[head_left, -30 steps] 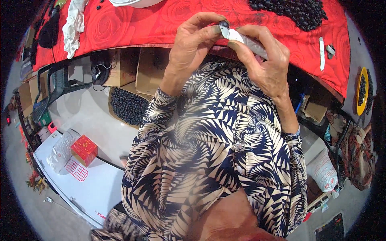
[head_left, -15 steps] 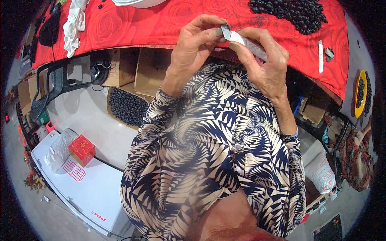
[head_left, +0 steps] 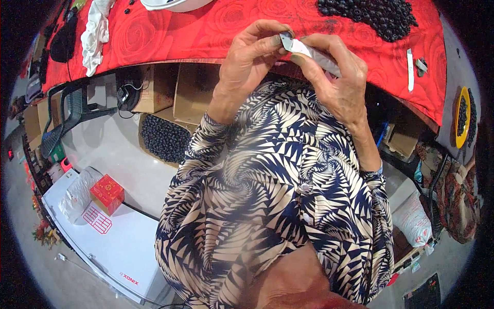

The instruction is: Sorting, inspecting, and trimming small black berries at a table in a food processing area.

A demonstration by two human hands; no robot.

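Observation:
My left hand [head_left: 248, 59] is closed in a pinch over the table's near edge. Its thumb and index finger grip a small dark grey piece [head_left: 286, 41] with a metallic look, whose exact kind I cannot make out. In my right hand [head_left: 337, 72] lies a long white, flat-sided handle-like object [head_left: 321, 61], held along its length by thumb and curled fingers. The white object's far end meets the grey piece between my fingertips. Whether the two are one tool or separate pieces cannot be told.
A red rose-patterned cloth [head_left: 206, 41] covers the table, bearing a heap of shiny black beads [head_left: 378, 18], a white basin [head_left: 175, 4], a white strip [head_left: 410, 71] and a crumpled white cloth [head_left: 95, 38]. Below left stand a box of dark beads [head_left: 164, 138] and a red carton [head_left: 107, 194].
Both hands stay close together at the table edge, with only a slight shift. The grey piece between the fingertips is turned a little. The view has tilted slightly.

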